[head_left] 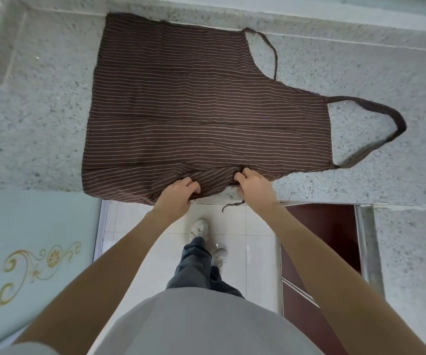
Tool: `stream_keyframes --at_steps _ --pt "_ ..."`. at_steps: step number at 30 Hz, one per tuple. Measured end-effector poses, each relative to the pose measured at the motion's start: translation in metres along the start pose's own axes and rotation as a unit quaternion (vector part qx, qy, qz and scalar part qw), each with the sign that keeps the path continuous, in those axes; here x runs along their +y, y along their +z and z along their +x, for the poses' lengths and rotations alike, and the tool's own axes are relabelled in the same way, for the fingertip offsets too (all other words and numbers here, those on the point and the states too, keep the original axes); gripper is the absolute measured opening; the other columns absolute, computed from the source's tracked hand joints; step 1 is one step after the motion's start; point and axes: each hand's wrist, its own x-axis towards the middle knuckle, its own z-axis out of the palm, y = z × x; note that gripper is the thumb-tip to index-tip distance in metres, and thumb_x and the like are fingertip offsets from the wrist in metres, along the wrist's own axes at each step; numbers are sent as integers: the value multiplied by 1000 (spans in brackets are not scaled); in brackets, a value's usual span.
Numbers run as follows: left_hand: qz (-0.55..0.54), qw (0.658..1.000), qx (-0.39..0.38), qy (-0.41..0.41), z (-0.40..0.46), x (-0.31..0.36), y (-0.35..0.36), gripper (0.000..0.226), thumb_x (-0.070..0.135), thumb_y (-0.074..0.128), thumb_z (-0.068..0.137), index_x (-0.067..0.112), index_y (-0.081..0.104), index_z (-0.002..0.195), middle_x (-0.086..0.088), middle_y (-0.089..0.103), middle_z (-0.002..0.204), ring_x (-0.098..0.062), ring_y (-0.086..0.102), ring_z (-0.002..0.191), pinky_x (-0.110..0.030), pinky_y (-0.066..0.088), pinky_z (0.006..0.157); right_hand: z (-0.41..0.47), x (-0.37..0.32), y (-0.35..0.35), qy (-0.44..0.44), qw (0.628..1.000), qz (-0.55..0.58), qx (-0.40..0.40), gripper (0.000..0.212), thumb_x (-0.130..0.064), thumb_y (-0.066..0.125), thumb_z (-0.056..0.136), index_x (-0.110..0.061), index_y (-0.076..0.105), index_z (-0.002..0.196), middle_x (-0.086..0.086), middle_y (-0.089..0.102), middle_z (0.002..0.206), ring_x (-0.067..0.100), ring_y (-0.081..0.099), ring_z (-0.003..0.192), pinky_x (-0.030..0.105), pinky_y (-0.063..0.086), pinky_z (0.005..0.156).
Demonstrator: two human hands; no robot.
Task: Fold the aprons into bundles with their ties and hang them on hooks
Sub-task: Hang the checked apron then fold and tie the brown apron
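The striped apron (pixel 206 103) lies flat on the table (pixel 360 60); left hand (pixel 178 196) and right hand (pixel 254 185) pinch its near edge; soft, light cloth, best gathered by edges and ties

Your left hand (pixel 178 194) and right hand (pixel 251 184) curl their fingertips into the near hem of the apron (pixel 194 106), so you cannot see how much cloth each one grips. The waist tie (pixel 233 204) runs under your right wrist, where its attachment is hidden. The counter (pixel 386 73) is cut off by the picture's edges, and your own body covers the floor (pixel 232 252) below.
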Motion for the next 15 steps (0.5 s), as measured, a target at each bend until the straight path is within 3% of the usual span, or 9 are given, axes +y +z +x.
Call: stream_keyframes --at_steps 3,6,10,15 --pt "7 999 29 -36 -15 -2 -15 23 12 56 84 16 64 106 -1 61 103 -19 56 97 -30 46 79 -10 3 -7 -28 1000 5 0 27 4 68 74 -2 65 100 16 60 94 31 58 90 39 54 75" --pt "26 991 114 -63 -38 -2 -29 21 10 58 82 17 67 100 0 64 94 -20 58 87 -30 49 69 -27 10 -19 -33 997 53 33 31 2 64 79 -4 62 109 16 56 99 32 53 93 41 50 79" --pt "83 975 202 -41 -61 -2 -38 30 -6 67 67 16 70 87 0 67 83 -25 59 81 -32 50 68 -44 8 -24 -28 988 84 123 28 -5 75 68 -9 62 92 9 51 81 28 50 75 37 46 70" --pt "71 960 256 -88 -85 6 -41 23 -7 65 72 14 70 79 -4 64 88 -27 55 86 -32 47 71 -60 2 -31 -31 981 118 151 11 -12 69 78 -10 67 88 8 56 86 28 51 82 45 49 75"
